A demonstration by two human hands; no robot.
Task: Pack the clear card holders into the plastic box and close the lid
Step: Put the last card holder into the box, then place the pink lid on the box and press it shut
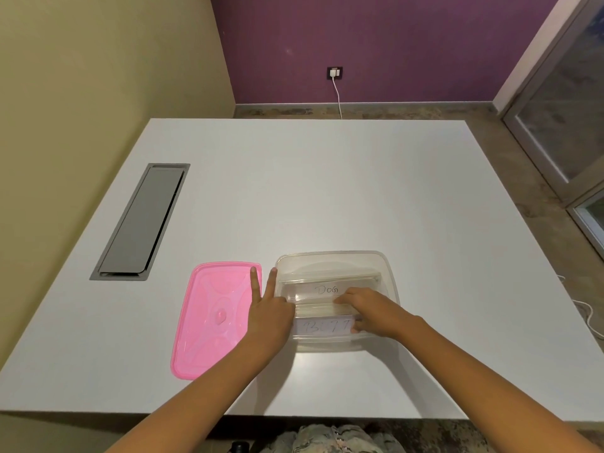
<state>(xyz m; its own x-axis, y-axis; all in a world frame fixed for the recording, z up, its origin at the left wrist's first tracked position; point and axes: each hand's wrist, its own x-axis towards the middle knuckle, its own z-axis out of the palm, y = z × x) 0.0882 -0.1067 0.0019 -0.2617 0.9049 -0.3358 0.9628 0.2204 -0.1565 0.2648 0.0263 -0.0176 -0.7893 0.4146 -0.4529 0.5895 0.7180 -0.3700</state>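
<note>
A clear plastic box [389, 273] stands open on the white table, near the front edge. Inside it lie clear card holders: one [327, 288] with a handwritten label near the back, another [323, 326] at the front. My right hand [369, 308] reaches into the box, thumb and fingers pinching the front card holder. My left hand [269, 317] rests at the box's left wall, two fingers stretched out, the others curled at the wall. The pink lid [212, 318] lies flat on the table to the left of the box.
A grey cable hatch [142, 220] is set into the table [294, 191] at the left. A white cable [585, 313] runs off the table's right edge. A wall socket with a charger [334, 72] sits on the purple wall.
</note>
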